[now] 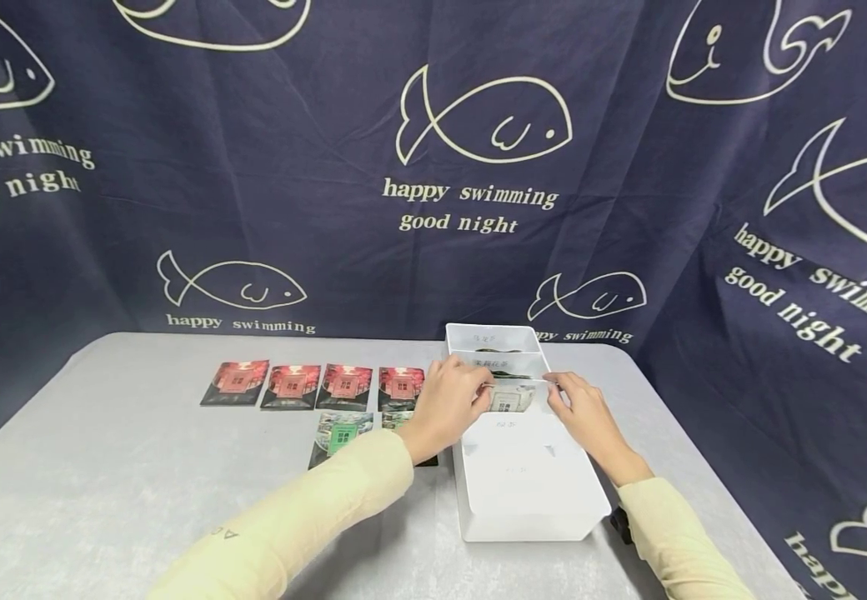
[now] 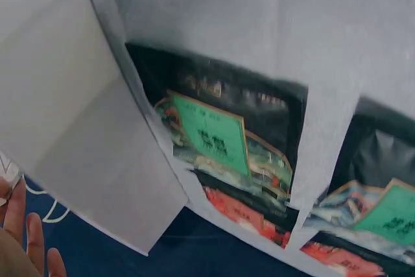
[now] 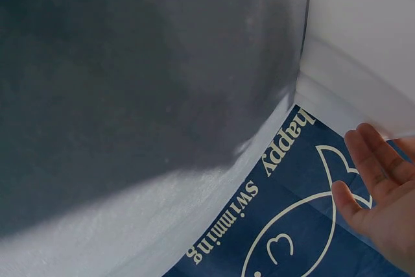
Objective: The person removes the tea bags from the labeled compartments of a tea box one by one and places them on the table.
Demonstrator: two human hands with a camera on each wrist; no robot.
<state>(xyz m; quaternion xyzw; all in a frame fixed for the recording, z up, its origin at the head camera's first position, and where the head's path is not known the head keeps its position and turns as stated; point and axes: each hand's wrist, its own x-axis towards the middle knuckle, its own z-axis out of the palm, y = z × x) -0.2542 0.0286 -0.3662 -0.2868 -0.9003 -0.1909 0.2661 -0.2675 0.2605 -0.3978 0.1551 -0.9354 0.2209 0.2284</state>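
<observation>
A long white divided box (image 1: 531,487) stands on the table, with tea packets in its far compartments. One pale tea packet (image 1: 512,400) stands partly out of a middle compartment, its printed label facing me. At the box's left side my left hand (image 1: 448,398) pinches this packet near its upper left corner; the fingertips are partly hidden. Across the box, my right hand (image 1: 583,414) touches the right rim with its fingertips, thumb apart from the index finger. In the right wrist view, the right hand's fingers (image 3: 379,167) extend loosely beside the white wall.
Left of the box lies a row of red-and-black tea packets (image 1: 291,387). Nearer me are green-labelled tea packets (image 1: 341,437), one partly covered by the left forearm. A dark blue fish-print cloth (image 1: 358,167) hangs behind the grey table (image 1: 126,450).
</observation>
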